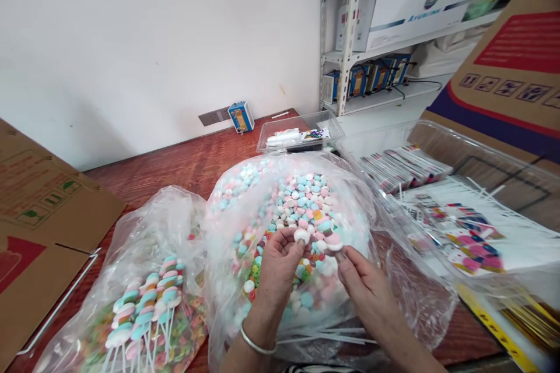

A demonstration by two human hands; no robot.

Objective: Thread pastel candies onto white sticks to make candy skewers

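My left hand point(280, 265) pinches a white marshmallow-like candy point(301, 236) between thumb and fingertips. Just to its right, my right hand point(361, 277) is closed on a candy skewer point(334, 241), a stack of pink, white, blue and orange pieces; its stick is mostly hidden by my fingers. Both hands are above a large clear plastic bag point(231, 210) full of pink, blue and white candies point(306, 192). Colourful ring-shaped gummies point(256, 268) lie among them. Loose white sticks point(326, 335) rest on the bag close to my wrists.
Finished-looking candy skewers point(146, 303) lie on another gummy-filled bag point(98, 338) at left. Cardboard boxes point(48, 204) flank both sides. At right, a clear bin point(494, 151) holds packets and white sticks. A small plastic tray point(262, 143) and metal shelving point(350, 23) stand behind.
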